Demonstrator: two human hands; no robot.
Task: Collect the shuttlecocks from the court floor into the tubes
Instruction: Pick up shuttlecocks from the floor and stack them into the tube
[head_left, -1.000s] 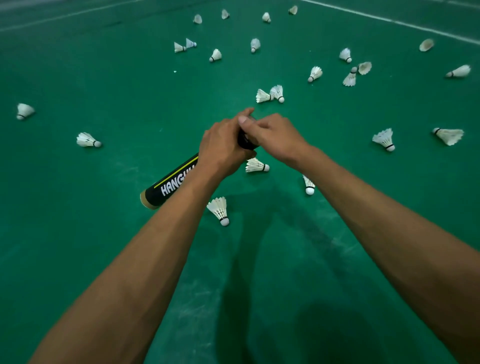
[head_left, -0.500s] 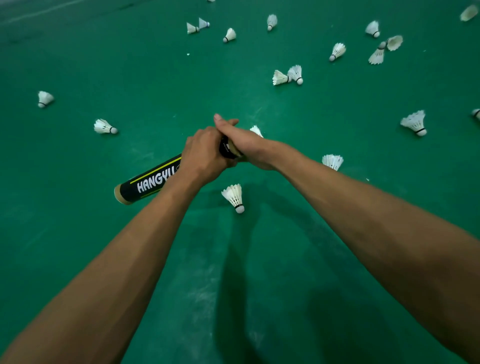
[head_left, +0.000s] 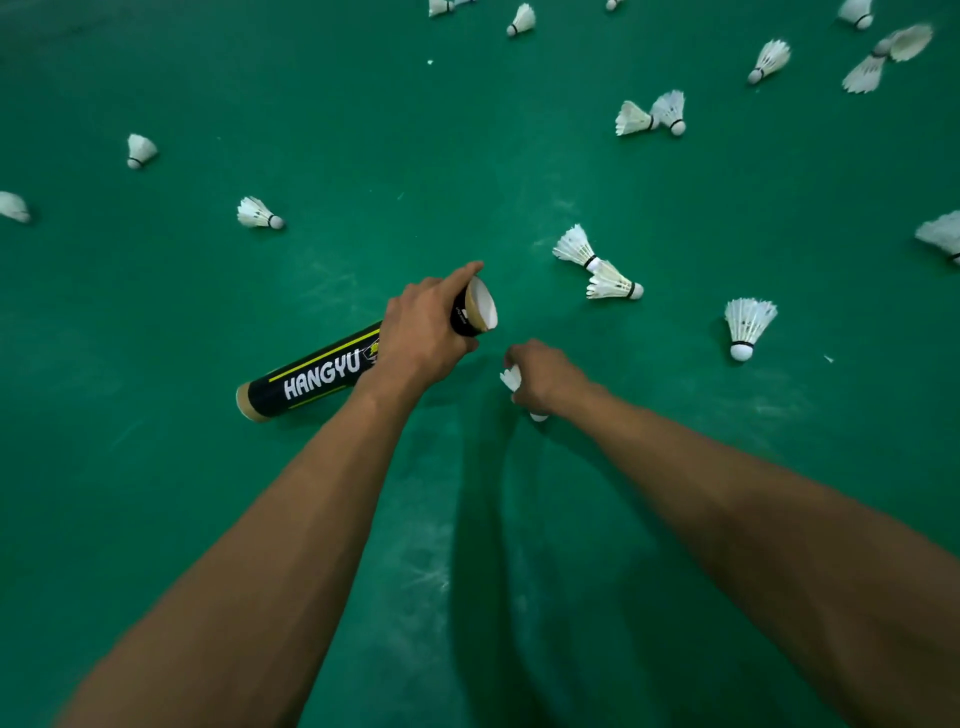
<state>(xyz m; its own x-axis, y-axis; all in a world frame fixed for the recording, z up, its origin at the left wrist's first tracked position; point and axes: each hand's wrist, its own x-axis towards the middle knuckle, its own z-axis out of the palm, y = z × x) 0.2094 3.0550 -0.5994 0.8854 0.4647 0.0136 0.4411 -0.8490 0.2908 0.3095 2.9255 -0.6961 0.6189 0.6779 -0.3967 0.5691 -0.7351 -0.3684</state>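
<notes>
Green floor (head_left: 363, 130), loose shuttlecocks (head_left: 748, 325) scattered around the tube (head_left: 311, 371), tube slanted with open mouth upward, left hand (head_left: 421, 332) wrapped round its upper end, right hand (head_left: 545, 376) just below the tube's mouth, fingers curled, pinching one shuttlecock (head_left: 511, 378)

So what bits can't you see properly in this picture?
All in the head view:
- How full the tube is: its mouth shows only a white sliver, and the left hand grips round it.
- The shuttlecock in the right hand: fingers hide most of it.
- The far-left shuttlecock and far-right shuttlecock: cut off by the frame.
- Top-right pair: blurred.
</notes>
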